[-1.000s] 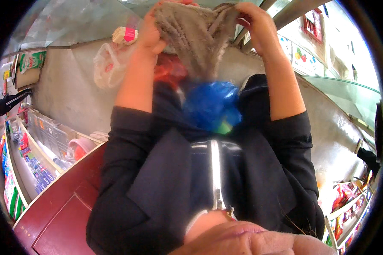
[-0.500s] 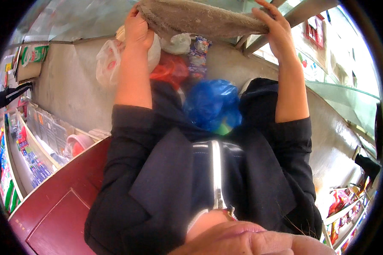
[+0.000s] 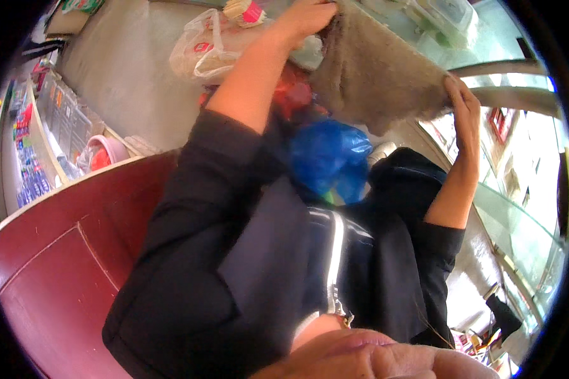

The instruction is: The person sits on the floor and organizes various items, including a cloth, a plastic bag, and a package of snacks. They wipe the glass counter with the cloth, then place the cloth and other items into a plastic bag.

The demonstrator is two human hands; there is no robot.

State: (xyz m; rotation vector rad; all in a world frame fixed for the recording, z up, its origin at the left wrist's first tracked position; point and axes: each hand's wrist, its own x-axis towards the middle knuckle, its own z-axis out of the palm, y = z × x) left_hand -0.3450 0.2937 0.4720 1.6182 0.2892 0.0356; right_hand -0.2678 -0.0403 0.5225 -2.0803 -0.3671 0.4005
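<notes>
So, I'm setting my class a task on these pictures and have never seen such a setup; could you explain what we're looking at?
There is no machine here: the grip is simply a person's own bare hands. The view comes from a wide fisheye camera on the person's head, looking down, so straight edges bend near the rim. The left hand and right hand hold a grey-brown cloth spread between them. Below it, between the legs, is a blue plastic bag. Beyond the left forearm, a white plastic bag appears to lie on the grey floor.
</notes>
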